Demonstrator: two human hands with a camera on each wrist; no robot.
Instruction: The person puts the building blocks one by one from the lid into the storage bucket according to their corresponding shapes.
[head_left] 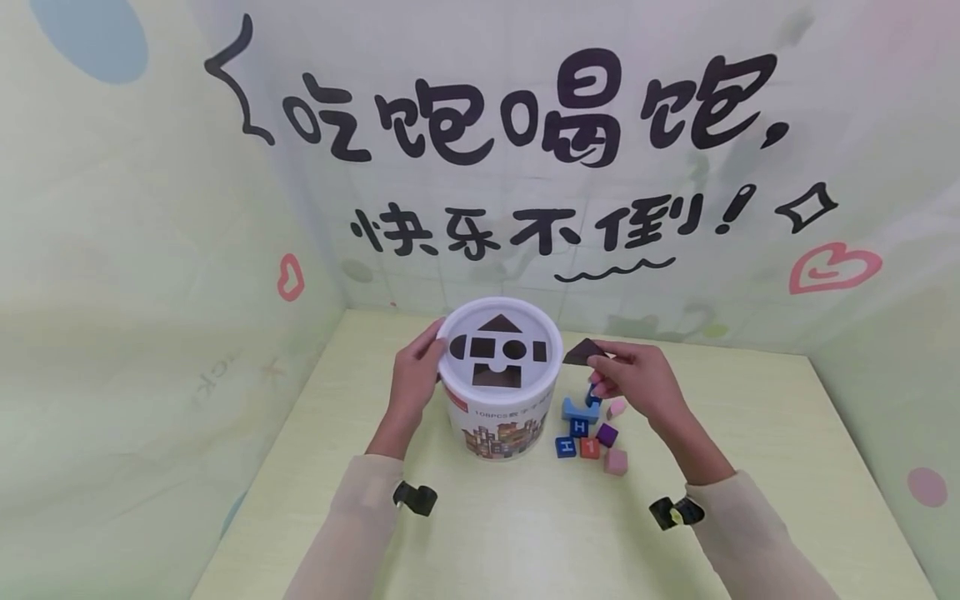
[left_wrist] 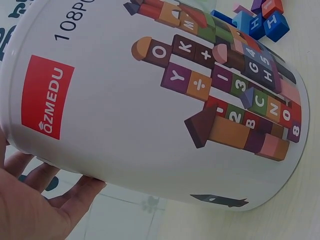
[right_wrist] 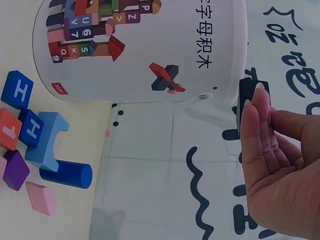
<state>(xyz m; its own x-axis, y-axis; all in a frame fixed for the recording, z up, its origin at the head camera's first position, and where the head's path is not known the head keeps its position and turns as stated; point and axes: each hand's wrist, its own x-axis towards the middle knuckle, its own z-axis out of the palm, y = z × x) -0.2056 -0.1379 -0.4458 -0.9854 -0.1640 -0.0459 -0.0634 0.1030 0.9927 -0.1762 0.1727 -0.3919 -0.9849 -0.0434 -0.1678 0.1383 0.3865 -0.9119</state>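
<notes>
A white toy-block bucket (head_left: 498, 425) stands upright on the table, its lid (head_left: 536, 379) pierced by several shaped holes, among them a triangle, a circle and a rectangle. My left hand (head_left: 416, 371) rests on the bucket's left side just under the rim; the left wrist view shows its fingertips touching the wall. Beside the lid's right edge, my right hand (head_left: 641, 375) pinches a dark brown triangular block (head_left: 581, 352) between thumb and fingers. In the right wrist view the block (right_wrist: 246, 92) appears edge-on, partly covered by fingertips.
Loose blocks lie right of the bucket: a light blue arch block (right_wrist: 47, 140), a blue cylinder (right_wrist: 67, 174), blue cubes marked H (head_left: 566, 447), a red cube (head_left: 590, 447), a purple block (head_left: 607, 434) and pink ones (head_left: 617, 462). Printed fabric walls (head_left: 225, 208) enclose the table (head_left: 510, 533).
</notes>
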